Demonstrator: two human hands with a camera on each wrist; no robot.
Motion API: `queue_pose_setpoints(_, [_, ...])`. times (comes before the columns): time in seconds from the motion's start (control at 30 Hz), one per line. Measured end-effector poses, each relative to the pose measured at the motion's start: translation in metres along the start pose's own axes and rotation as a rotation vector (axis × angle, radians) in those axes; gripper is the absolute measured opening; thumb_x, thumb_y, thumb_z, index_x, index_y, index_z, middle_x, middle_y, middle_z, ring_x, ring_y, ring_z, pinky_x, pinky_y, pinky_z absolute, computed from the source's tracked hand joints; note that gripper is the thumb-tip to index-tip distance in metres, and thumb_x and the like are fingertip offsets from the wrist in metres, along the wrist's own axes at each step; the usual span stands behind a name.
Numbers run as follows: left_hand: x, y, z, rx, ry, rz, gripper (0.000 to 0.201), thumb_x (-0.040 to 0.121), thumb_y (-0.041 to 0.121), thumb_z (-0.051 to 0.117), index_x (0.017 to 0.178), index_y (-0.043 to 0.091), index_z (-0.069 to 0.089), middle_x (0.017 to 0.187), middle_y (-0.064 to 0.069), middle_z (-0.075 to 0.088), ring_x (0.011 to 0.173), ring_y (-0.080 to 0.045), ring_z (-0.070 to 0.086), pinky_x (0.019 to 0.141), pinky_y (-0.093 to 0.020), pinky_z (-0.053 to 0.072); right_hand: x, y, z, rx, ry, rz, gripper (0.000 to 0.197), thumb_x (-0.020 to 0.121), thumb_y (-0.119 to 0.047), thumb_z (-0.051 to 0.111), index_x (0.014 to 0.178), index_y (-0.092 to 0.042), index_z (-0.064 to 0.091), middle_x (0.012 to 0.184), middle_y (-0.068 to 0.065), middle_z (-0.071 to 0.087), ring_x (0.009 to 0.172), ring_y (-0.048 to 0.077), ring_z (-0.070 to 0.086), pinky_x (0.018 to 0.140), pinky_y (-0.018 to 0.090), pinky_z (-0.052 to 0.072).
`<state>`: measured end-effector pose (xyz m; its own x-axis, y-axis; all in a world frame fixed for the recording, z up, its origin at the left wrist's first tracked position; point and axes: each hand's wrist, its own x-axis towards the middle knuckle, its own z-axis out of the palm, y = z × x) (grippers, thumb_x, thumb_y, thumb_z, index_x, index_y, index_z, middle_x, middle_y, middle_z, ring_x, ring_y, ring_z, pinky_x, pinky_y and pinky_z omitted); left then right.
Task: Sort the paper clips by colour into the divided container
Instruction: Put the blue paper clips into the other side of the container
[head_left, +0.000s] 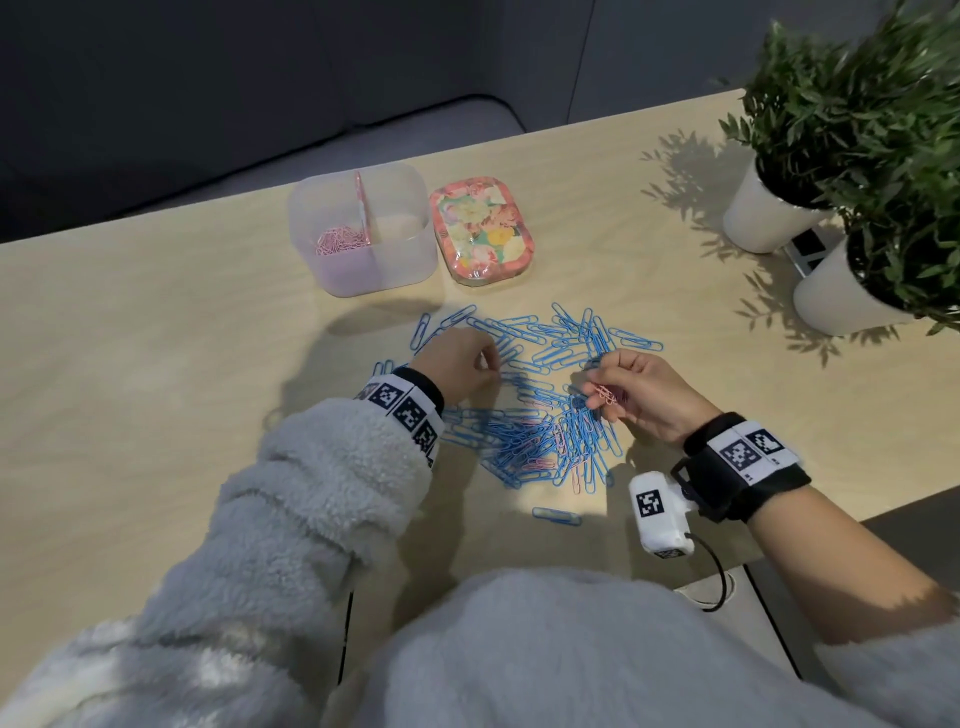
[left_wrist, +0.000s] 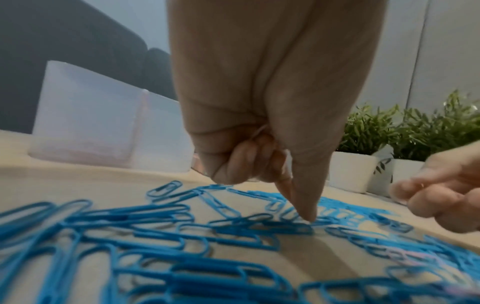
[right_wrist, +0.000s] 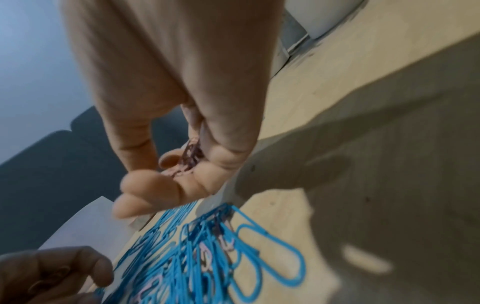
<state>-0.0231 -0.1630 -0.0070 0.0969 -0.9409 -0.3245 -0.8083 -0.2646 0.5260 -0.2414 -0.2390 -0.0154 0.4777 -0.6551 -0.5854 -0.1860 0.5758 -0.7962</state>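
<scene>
While the left hand (head_left: 460, 364) fingertip-presses wiry blue clips (head_left: 524, 410), the right hand (head_left: 641, 392) pinches looped pink clips (head_left: 605, 395).

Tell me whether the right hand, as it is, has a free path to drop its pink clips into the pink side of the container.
Probably yes. The right hand holds pink clips above the blue pile; the container stands open-topped beyond, its lid lying beside it. Only the left hand sits near that line.

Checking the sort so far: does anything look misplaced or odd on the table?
Nothing damaged. The divided container holds only pink clips in its left compartment; the right one looks empty. A few pink ones are still buried in the blue clip pile, and the right hand holds several.
</scene>
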Motion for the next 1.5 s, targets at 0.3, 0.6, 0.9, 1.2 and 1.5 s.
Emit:
queue_pose_setpoints(0.3, [0.000,0.028,0.019,0.072,-0.124,0.168,0.012,0.083,0.017,0.058,0.091,0.015,0.067,0.078,0.001,0.059,0.076,-0.017,0.054,0.069,-0.026,0.039,0.010,0.012,0.003,-0.888,0.014,-0.239,0.024,0.073,-0.020,0.077,0.062,-0.022,0.055,0.051,-0.004,0.048,0.043,0.006,0.039,0.049,0.024,0.032])
queue_pose_setpoints(0.6, [-0.007,0.019,0.022,0.118,-0.105,0.206,0.017,0.084,0.019,0.060,0.100,0.015,0.061,0.096,-0.005,0.065,0.092,-0.023,0.058,0.072,-0.026,0.036,0.011,0.002,-0.009,-0.818,0.261,-0.299,0.024,0.078,-0.013,0.066,0.058,-0.023,0.056,0.065,0.001,0.064,0.064,0.022,0.061,0.070,0.033,0.049])
queue_pose_setpoints(0.9, [-0.011,0.020,0.026,0.176,-0.161,0.232,0.014,0.087,0.016,0.053,0.095,0.012,0.063,0.101,-0.005,0.066,0.094,-0.023,0.059,0.078,-0.031,0.045,-0.010,0.027,0.004,-1.208,0.220,-0.119,0.020,0.076,-0.029,0.067,0.062,-0.019,0.056,0.062,-0.003,0.063,0.068,0.022,0.061,0.067,0.032,0.046])
queue_pose_setpoints(1.2, [-0.016,0.004,0.010,0.028,-0.118,0.120,0.012,0.087,0.015,0.054,0.092,0.004,0.059,0.087,-0.011,0.059,0.082,-0.026,0.053,0.072,-0.029,0.038,-0.021,-0.014,0.005,-0.563,0.042,-0.057,0.022,0.086,-0.001,0.055,0.065,-0.006,0.052,0.039,-0.002,0.040,0.027,0.002,0.027,0.031,0.011,0.020])
queue_pose_setpoints(1.5, [-0.010,-0.047,-0.112,-0.173,0.425,-0.163,0.013,0.079,0.014,0.049,0.082,0.007,0.059,0.080,-0.012,0.063,0.077,-0.027,0.056,0.066,-0.028,0.042,-0.013,-0.032,-0.002,-0.495,-0.068,-0.027,0.017,0.085,0.008,0.050,0.077,-0.005,0.059,0.072,0.022,0.052,0.033,0.006,0.036,0.033,0.013,0.024])
